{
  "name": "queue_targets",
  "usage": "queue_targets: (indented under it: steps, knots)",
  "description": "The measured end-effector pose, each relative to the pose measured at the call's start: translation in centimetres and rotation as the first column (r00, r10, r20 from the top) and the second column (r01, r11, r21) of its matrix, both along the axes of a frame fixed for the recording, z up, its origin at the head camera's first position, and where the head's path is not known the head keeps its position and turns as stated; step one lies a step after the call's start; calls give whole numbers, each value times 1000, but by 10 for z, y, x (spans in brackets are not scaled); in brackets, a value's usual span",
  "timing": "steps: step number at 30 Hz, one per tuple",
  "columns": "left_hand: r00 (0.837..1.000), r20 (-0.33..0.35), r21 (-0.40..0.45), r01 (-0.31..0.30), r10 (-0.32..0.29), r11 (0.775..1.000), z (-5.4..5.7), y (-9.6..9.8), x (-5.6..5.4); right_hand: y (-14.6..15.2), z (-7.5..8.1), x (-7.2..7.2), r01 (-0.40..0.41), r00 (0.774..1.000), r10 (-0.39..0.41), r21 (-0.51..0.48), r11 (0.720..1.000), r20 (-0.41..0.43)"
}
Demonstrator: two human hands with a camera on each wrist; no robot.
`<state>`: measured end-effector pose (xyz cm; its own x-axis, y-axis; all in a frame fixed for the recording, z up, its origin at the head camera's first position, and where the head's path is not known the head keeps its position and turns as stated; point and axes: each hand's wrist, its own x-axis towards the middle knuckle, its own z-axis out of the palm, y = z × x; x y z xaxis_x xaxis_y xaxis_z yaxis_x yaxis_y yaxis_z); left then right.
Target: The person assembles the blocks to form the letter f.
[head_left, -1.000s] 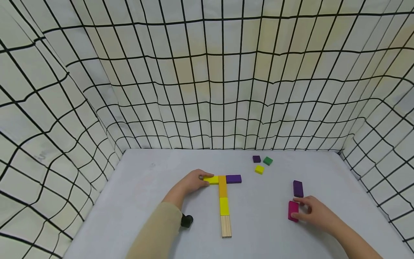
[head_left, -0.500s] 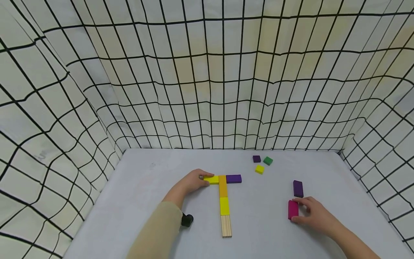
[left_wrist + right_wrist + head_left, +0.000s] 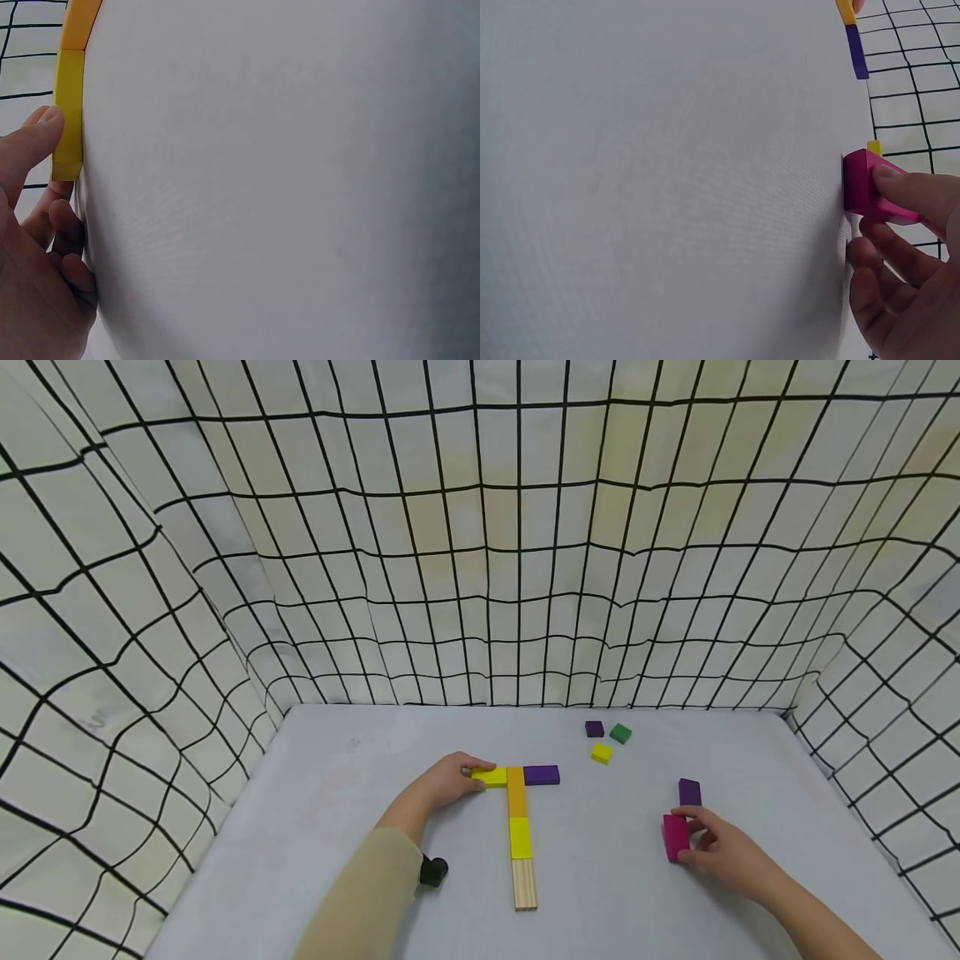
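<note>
In the head view, blocks form a T on the white table: a yellow block (image 3: 492,777) at the left arm, an orange block (image 3: 517,792) at the top of the stem, a purple block (image 3: 542,774) at the right arm, then a second yellow block (image 3: 520,837) and a plain wood block (image 3: 524,884) below. My left hand (image 3: 448,779) pinches the left yellow block (image 3: 69,112) between thumb and fingers. At the right, my right hand (image 3: 724,852) pinches a pink block (image 3: 864,184) by its ends, tilted. Another purple block (image 3: 690,792) lies just behind it, partly covered.
Three small blocks, purple (image 3: 594,728), green (image 3: 620,732) and yellow (image 3: 602,752), lie near the back of the table (image 3: 390,735). Black-lined, white-backed netting (image 3: 480,560) walls the back and sides. A small black object (image 3: 433,871) sits beside the left sleeve.
My right hand has closed its pinch on the pink block and shifted it slightly up and left, overlapping the loose purple block. My left hand stays at the yellow block.
</note>
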<state>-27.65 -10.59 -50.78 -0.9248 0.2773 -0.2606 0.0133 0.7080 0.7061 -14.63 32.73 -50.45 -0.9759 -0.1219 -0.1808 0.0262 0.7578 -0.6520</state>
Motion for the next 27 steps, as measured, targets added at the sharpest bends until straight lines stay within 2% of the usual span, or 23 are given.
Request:
queue_targets:
  steps: [12, 23, 27]
  knots:
    - [1000, 10, 3, -3, 3, 1000, 2, 1, 1, 1, 0, -4, 38, 999, -34, -154, 987, 31]
    - [1000, 11, 9, -4, 4, 1000, 4, -2, 1, -26, 6, -30, 85, 996, -84, -216, 973, 14]
    - [1000, 4, 9, 12, -12, 1000, 2, 0, 0, -39, 6, -42, 80, 997, -82, -253, 964, 1]
